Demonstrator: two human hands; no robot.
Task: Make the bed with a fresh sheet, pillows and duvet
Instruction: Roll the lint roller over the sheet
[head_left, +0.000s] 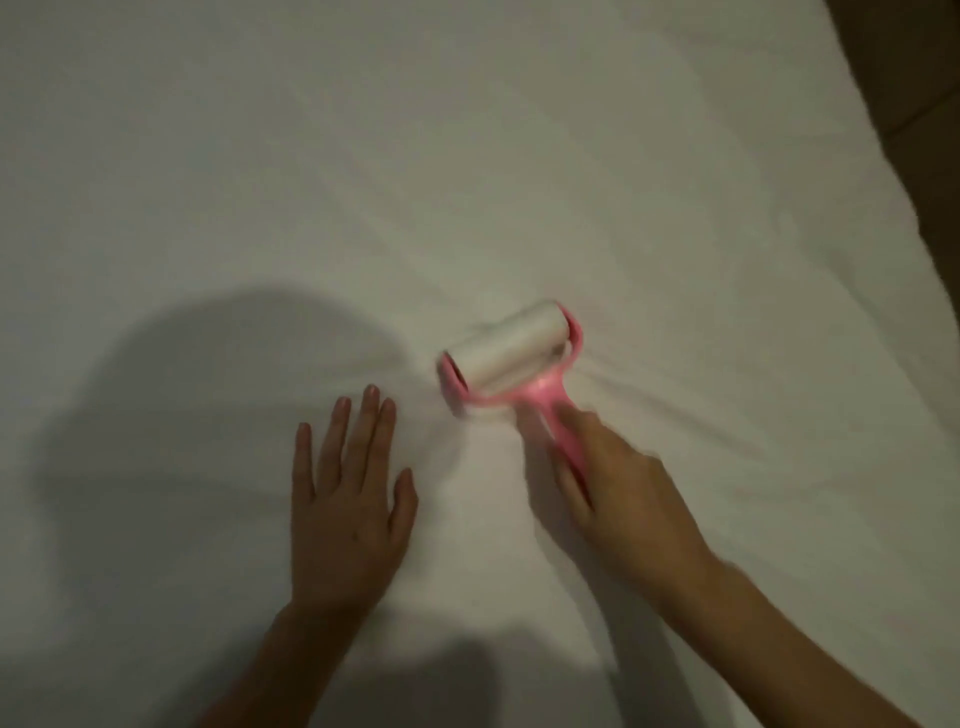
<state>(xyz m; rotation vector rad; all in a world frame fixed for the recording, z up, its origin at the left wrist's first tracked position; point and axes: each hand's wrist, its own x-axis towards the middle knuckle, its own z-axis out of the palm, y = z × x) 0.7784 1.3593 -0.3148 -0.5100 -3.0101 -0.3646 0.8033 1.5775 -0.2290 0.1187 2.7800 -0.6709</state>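
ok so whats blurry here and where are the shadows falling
Head view: dim, warm light; the right hand and pink lint roller in its grip are smeared by motion blur, while the flat left hand is sharper; a large soft shadow lies on the white sheet at lower left, another along the bottom edge; the top right corner is dark.

Two bare hands, bare forearms; no sleeve reaches into view on either arm. Left hand (349, 512): no ring, watch or glove visible; nails short, unpainted as far as dim light shows. Right hand (618, 493): blurred, likewise nothing worn visible, wrist bare.
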